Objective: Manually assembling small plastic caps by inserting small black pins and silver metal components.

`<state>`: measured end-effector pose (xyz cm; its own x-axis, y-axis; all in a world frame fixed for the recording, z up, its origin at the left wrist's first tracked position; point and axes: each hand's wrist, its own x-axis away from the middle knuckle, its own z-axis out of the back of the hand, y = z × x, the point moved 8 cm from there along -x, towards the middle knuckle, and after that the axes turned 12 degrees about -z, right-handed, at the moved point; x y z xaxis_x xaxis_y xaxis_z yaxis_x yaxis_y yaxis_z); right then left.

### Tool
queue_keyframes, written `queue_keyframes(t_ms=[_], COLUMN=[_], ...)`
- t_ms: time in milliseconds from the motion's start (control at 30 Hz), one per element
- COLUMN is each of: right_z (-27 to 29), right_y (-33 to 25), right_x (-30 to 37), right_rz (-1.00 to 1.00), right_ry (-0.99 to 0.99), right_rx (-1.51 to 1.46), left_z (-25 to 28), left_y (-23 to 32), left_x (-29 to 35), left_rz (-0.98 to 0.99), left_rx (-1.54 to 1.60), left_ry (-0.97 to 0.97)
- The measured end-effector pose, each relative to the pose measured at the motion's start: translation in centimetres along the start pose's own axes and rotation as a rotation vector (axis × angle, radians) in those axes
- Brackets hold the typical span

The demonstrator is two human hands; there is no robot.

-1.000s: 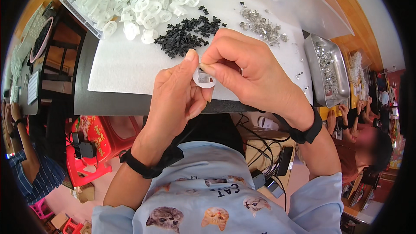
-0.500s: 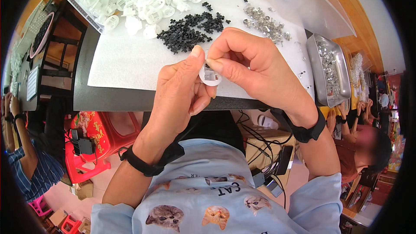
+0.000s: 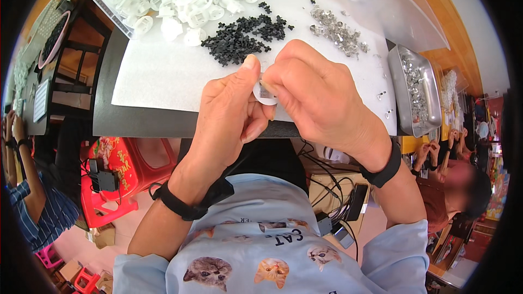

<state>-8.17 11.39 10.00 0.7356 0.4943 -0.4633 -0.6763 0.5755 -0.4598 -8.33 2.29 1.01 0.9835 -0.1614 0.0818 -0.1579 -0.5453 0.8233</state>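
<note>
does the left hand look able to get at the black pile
Probably yes: the left hand is close to the black pile, and nothing visible stands between them, though its grip on the white disc might need freeing first.

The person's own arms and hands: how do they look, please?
The left hand and right hand wear no gloves. The left one has a black wristband with a bulky black piece, the right one a wide black strap. The sleeves are short and light blue.
</note>
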Motion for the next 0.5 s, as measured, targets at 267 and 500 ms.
queue_keyframes(t_ms=[267, 500], right_z=[-0.4, -2.1], right_y=[2.3, 4.0], right_x=[-0.6, 0.0], right_rz=[-0.312, -0.668], right_ry=[-0.179, -0.425], right_rx=[-0.382, -0.642], left_z=[0.2, 0.2], left_y=[-0.2, -0.2], left_x=[0.1, 0.1], left_rz=[-0.063, -0.09], left_rx=[-0.097, -0.13], left_ry=[-0.01, -0.025])
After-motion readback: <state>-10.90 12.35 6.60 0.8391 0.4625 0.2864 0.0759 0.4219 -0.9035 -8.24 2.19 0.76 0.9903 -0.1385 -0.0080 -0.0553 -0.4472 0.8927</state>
